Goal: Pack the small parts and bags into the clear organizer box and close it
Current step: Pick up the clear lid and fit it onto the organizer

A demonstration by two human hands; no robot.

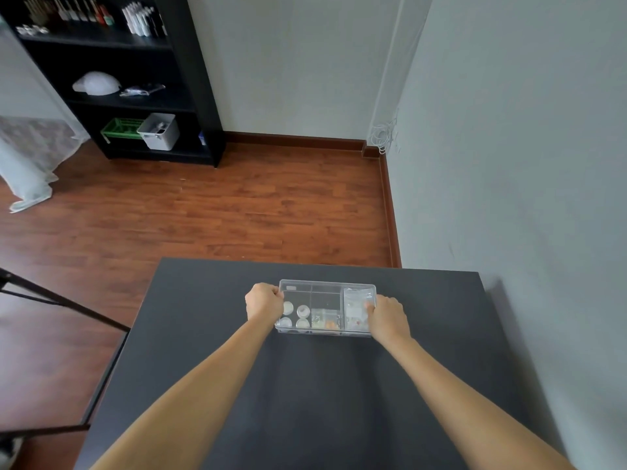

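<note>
The clear organizer box (326, 293) rests on the far half of the dark table (305, 385), its lid down. Through the plastic I see several small round white containers (303, 312) in the left compartment, small colourful parts (325, 321) in the middle one and clear bags (354, 308) in the right one. My left hand (264, 301) grips the box's left end with fingers curled over its edge. My right hand (387, 317) holds the right end, fingers on the lid.
The table's far edge lies just beyond the box, with wooden floor behind it. A grey wall (509, 164) runs close along the right. A black shelf unit (112, 79) stands at the far left. A dark frame (61, 300) sits left of the table.
</note>
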